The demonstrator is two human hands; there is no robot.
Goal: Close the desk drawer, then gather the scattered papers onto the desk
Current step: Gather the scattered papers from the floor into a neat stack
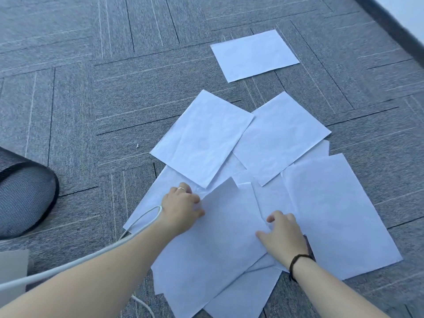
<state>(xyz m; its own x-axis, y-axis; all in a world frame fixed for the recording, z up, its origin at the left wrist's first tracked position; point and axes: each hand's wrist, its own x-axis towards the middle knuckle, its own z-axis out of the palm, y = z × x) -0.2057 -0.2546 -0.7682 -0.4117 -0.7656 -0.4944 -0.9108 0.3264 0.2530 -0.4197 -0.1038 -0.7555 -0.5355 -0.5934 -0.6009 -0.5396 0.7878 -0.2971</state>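
Note:
Several white sheets of paper lie overlapping in a loose pile (263, 145) on the grey carpet. One more sheet (254, 55) lies apart, farther away. My left hand (181, 206) rests on the left edge of the nearest sheet (213, 249), fingers curled onto it. My right hand (283, 235) presses flat on the right part of that same sheet, fingers spread. Neither desk nor drawer is in view.
A dark mesh chair seat (25, 191) juts in at the left. A white cable (68, 269) runs along my left arm. A pale board corner (13, 265) sits at the lower left. A dark baseboard (390, 21) and wall run along the upper right.

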